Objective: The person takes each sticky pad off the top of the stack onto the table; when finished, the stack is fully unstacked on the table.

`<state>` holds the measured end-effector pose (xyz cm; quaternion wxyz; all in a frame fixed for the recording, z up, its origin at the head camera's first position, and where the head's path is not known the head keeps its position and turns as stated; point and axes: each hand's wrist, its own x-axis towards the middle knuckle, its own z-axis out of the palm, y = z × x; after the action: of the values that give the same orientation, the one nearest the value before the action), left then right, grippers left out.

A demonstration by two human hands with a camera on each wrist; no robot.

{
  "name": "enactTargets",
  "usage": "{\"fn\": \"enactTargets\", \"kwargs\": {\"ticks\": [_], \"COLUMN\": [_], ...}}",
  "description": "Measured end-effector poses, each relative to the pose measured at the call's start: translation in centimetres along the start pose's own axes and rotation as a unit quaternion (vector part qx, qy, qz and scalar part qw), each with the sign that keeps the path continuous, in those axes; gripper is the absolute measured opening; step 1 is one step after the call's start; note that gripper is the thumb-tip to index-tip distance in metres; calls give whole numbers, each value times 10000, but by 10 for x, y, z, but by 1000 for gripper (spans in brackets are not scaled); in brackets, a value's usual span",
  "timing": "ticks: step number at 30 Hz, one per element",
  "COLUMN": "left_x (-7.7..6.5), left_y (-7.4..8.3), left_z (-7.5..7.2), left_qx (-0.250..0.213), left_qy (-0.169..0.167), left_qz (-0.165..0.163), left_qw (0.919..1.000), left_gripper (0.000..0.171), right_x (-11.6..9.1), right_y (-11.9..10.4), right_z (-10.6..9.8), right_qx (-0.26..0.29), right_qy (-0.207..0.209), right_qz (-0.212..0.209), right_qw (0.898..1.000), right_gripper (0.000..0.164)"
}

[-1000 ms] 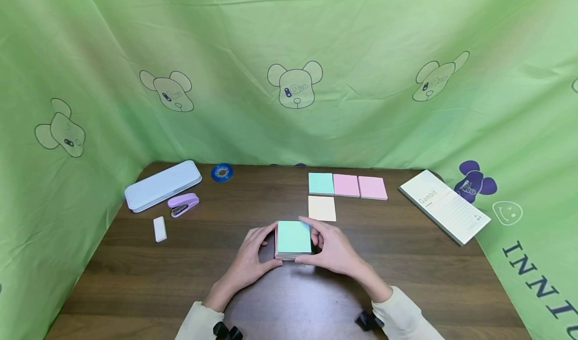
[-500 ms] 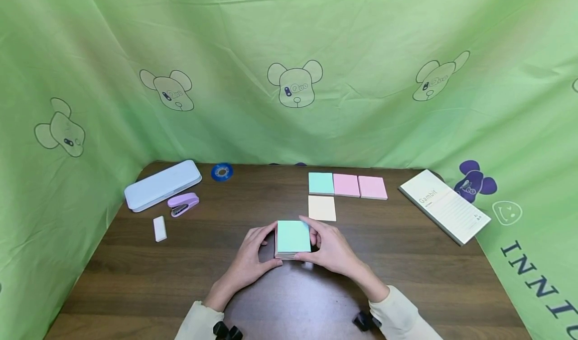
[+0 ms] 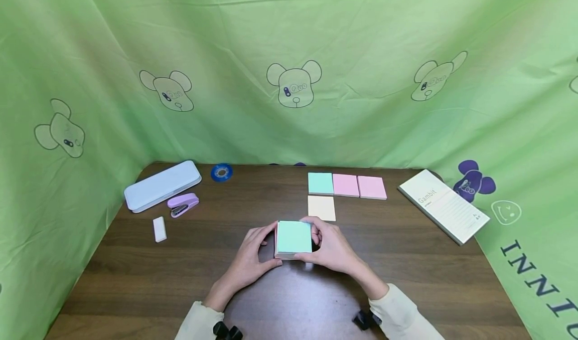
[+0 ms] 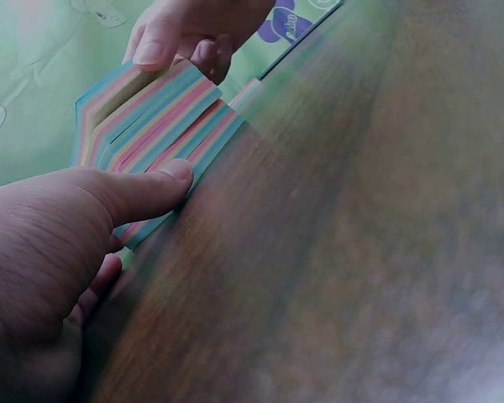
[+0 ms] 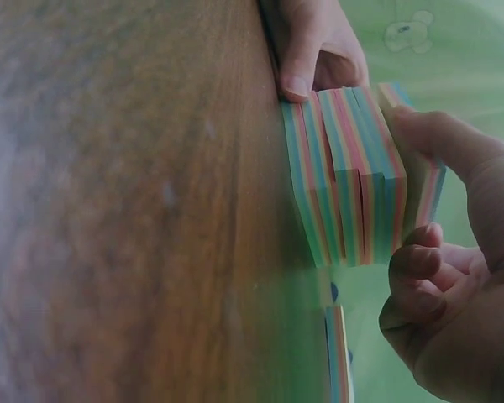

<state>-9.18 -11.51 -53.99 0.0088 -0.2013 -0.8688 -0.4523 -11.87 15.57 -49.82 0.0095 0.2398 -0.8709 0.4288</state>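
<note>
A square stack of sticky note pads (image 3: pixel 293 237), mint green on top, stands on the table between both hands. Its sides show blue, pink and yellow layers in the wrist views. My left hand (image 3: pixel 249 257) grips the lower stack from the left, with its thumb (image 4: pixel 155 189) on the near side. From the right, my right hand (image 3: pixel 335 247) pinches the top of the stack between thumb and index finger; its other fingers are curled in. An olive-brown band (image 5: pixel 416 180) shows between the top pad (image 5: pixel 434 197) and the layers below. The hand's far fingertips are partly hidden.
Behind the stack lie a mint pad (image 3: pixel 320 183), two pink pads (image 3: pixel 345 185) and a cream pad (image 3: pixel 322 208). A notepad (image 3: pixel 444 207) lies right. At left are a pencil case (image 3: pixel 162 185), purple stapler (image 3: pixel 183 203), white eraser (image 3: pixel 160 229) and blue tape roll (image 3: pixel 222 172).
My right hand's fingers and the top mint pad have shifted very slightly to the right. The left hand stays where it was on the stack.
</note>
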Motion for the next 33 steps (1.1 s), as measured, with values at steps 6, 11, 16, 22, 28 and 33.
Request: {"fn": "enactTargets", "kwargs": {"ticks": [6,11,16,22,28,33], "left_x": [0,0,0,-1,-1,-1], "left_y": [1,0,1,2,2,3], "left_z": [0,0,1,0,0,0], "left_qx": [54,112,85,59,45,49], "left_qy": [35,47,-12,18,-7,-31], "left_qz": [-7,-29,-153,-164,-137,-156], "left_qw": [10000,9999,9998,9998,9999,9999], "left_gripper": [98,97,97,97,97,98], "right_x": [-2,-4,-7,-10,-15,-18], "right_y": [6,17,36,65,92,105], "right_z": [-10,-26,-48,-77,-94,-101], "right_qx": [130,219,257,539,239,-325], "right_qy": [270,462,580,561,597,599], "right_qz": [-158,52,369,572,803,950], "right_qw": [9994,9987,9973,9953,9947,9931], "right_gripper": [73,72,74,73,73,74]}}
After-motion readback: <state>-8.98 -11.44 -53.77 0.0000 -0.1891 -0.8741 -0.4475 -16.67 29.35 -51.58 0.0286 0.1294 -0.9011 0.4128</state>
